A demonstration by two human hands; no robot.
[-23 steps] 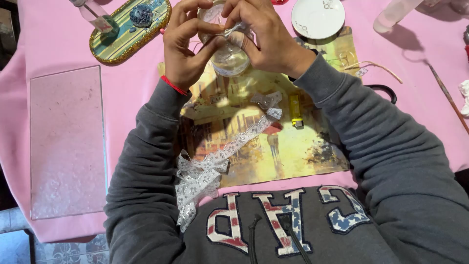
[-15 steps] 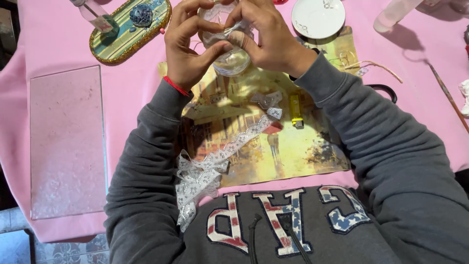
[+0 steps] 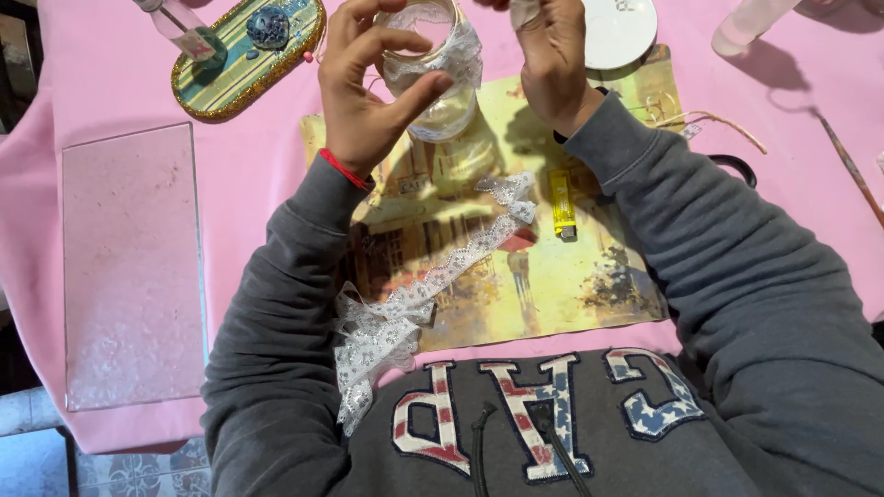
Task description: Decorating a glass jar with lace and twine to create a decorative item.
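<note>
My left hand (image 3: 364, 87) grips a clear glass jar (image 3: 440, 97) from the left, thumb pressing white lace against its side. A band of that lace (image 3: 458, 57) wraps the jar near its rim. My right hand (image 3: 552, 60) is at the jar's right side, fingers pinched on the lace end near the top edge of the view. A long strip of white lace ribbon (image 3: 419, 299) trails from below the jar across a painted picture mat (image 3: 562, 276) down to my chest. A red band circles my left wrist.
A yellow lighter (image 3: 562, 204) lies on the mat. A glass pane (image 3: 129, 267) rests at the left on the pink cloth. An oval glittered plaque (image 3: 249, 57), a white round lid (image 3: 622, 32), a clear bottle (image 3: 750, 23), a thin brush (image 3: 852, 170) and string (image 3: 709, 120) lie around.
The jar has tipped more upright and apart from my palms. My right hand has shifted to the jar's right side; the lace band sits around its upper part.
</note>
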